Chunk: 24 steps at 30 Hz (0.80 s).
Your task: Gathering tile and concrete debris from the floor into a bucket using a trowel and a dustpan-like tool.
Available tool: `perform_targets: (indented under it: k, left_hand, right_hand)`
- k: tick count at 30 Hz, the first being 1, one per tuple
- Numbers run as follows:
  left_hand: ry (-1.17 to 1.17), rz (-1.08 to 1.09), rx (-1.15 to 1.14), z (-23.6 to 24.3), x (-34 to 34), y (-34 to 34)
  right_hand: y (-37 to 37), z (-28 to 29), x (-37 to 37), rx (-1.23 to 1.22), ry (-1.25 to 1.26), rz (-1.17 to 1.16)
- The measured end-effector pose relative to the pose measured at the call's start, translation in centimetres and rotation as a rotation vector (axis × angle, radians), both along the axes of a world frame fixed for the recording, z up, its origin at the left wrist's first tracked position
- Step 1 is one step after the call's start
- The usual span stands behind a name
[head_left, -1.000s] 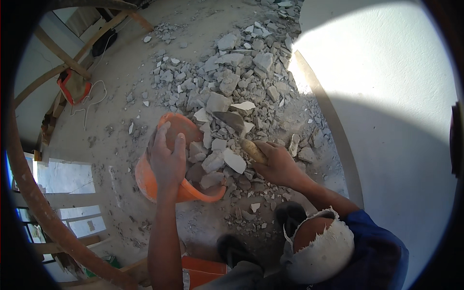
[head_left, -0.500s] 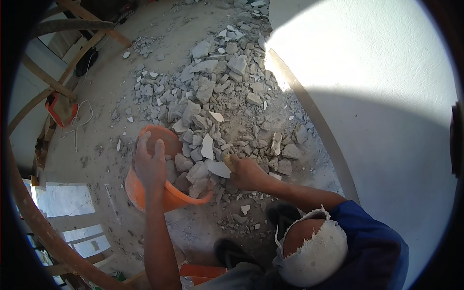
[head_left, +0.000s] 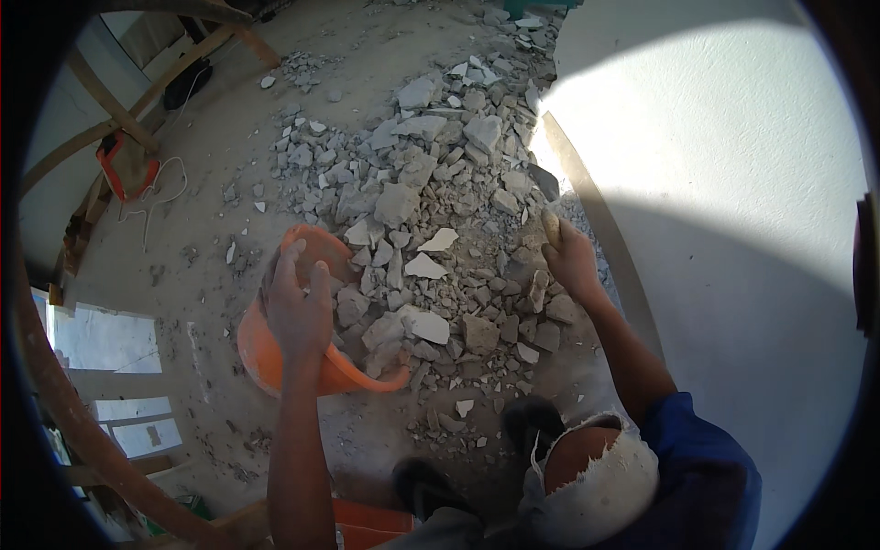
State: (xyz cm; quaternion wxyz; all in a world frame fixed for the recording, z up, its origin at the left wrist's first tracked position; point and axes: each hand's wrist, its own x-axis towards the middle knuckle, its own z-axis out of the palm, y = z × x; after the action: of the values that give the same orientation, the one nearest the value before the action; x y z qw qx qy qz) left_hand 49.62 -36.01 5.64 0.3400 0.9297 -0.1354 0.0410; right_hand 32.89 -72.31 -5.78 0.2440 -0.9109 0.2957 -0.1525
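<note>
My left hand (head_left: 298, 307) grips the side of an orange bucket (head_left: 259, 353), which lies tipped with its mouth toward the rubble pile. Chunks of broken concrete lie inside and around the mouth. Over by the wall, my right hand (head_left: 573, 261) is closed around the wooden handle of a trowel (head_left: 544, 181). The trowel's dark blade rests at the right edge of the rubble (head_left: 399, 203), pointing away from me. Flat white-faced fragments (head_left: 425, 267) lie between the bucket and my right hand.
A white wall (head_left: 733, 183) with a baseboard strip (head_left: 600, 225) bounds the right side. Curved-looking wooden poles (head_left: 115, 477) stand at the left. A red-orange container (head_left: 133, 170) and a white cord are farther left. Another orange container (head_left: 371, 522) sits near my feet.
My right hand has swung with the trowel from beside the bucket's mouth to the right and farther out, near the wall. Some fragments near the mouth have shifted. My left hand stays on the bucket.
</note>
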Motion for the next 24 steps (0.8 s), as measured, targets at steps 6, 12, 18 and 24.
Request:
perform_targets:
  k: [6,12,18,24]
  left_hand:
    - [0.042,0.072,-0.033,-1.2,1.3,0.5]
    - [0.022,0.071,-0.018,-0.9,0.9,0.0]
    - [0.029,0.06,-0.12,-1.3,1.4,0.4]
    - [0.105,0.038,-0.188,-1.3,1.5,1.9]
  right_hand:
    - [-1.3,-2.7,7.3,0.126,0.304,0.145]
    - [8.9,-0.6,5.5,0.349,0.273,0.246]
    - [17.8,3.8,1.3,0.374,0.062,0.525]
    - [19.8,6.8,-0.4,0.411,0.213,0.871]
